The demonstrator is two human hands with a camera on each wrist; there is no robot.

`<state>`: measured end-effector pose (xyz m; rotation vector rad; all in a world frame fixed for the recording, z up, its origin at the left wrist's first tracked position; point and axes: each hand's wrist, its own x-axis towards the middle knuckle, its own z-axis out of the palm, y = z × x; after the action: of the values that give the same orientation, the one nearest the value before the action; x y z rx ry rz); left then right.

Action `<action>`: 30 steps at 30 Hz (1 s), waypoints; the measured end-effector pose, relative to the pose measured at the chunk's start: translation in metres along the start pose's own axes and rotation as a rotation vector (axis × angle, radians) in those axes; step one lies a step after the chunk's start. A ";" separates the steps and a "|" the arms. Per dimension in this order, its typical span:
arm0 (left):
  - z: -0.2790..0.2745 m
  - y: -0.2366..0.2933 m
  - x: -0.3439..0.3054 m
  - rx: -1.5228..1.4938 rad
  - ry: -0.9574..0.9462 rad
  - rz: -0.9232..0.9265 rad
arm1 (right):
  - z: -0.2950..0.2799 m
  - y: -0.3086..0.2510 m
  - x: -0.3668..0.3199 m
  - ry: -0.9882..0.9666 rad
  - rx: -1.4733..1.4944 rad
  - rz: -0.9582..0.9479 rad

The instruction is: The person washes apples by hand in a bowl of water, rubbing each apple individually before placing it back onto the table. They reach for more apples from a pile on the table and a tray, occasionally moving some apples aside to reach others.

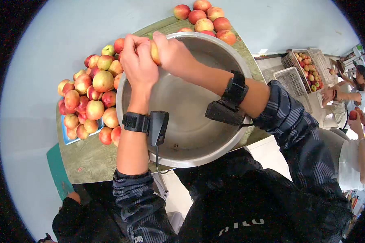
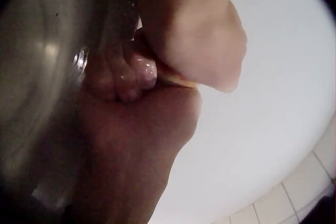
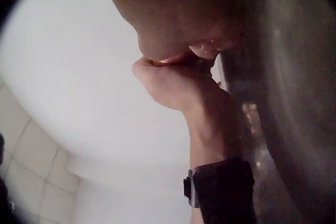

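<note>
Over the far rim of a large metal basin (image 1: 182,115), both hands hold one yellow-red nectarine (image 1: 154,52) between them. My left hand (image 1: 138,60) cups it from the left with bent fingers. From the other side my right hand (image 1: 175,54) wraps round it, so only a strip of the fruit shows. Wet fingertips of the left hand (image 2: 142,129) gleam in the left wrist view, where the fruit is mostly hidden between the palms. The right hand (image 3: 184,29) covers most of it in the right wrist view too.
Left of the basin, a heap of nectarines (image 1: 85,95) fills a blue tray (image 1: 69,139) on the wooden table (image 1: 89,162). Several more nectarines (image 1: 205,20) lie beyond the basin. Fruit crates (image 1: 290,77) and other people (image 1: 353,150) are at the right; another person sits at lower left.
</note>
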<state>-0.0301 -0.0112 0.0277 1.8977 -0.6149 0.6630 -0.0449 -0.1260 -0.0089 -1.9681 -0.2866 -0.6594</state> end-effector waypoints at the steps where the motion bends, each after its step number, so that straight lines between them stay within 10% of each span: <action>1: 0.002 -0.005 0.002 -0.004 0.021 -0.024 | 0.001 0.009 0.002 0.070 -0.230 -0.181; 2: 0.002 -0.010 0.002 -0.006 0.043 -0.049 | 0.004 0.017 0.003 0.140 -0.458 -0.362; 8: -0.013 -0.006 0.008 0.180 0.220 -0.279 | 0.002 0.034 0.006 -0.203 -0.191 0.338; 14: -0.015 -0.011 0.005 0.168 0.126 -0.289 | -0.002 0.028 0.007 -0.535 -0.219 0.617; 17: -0.010 -0.010 0.001 0.156 0.004 -0.205 | -0.012 0.020 0.020 -0.709 -0.579 -0.031; 20: -0.007 -0.004 0.001 0.335 -0.085 -0.089 | -0.008 0.012 0.027 -0.126 0.833 0.995; 30: 0.009 0.022 -0.007 0.449 -0.075 0.148 | -0.016 -0.015 0.016 -0.139 1.226 0.768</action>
<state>-0.0484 -0.0263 0.0336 2.3157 -0.7025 0.8844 -0.0440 -0.1339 0.0172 -0.7963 0.0262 0.1843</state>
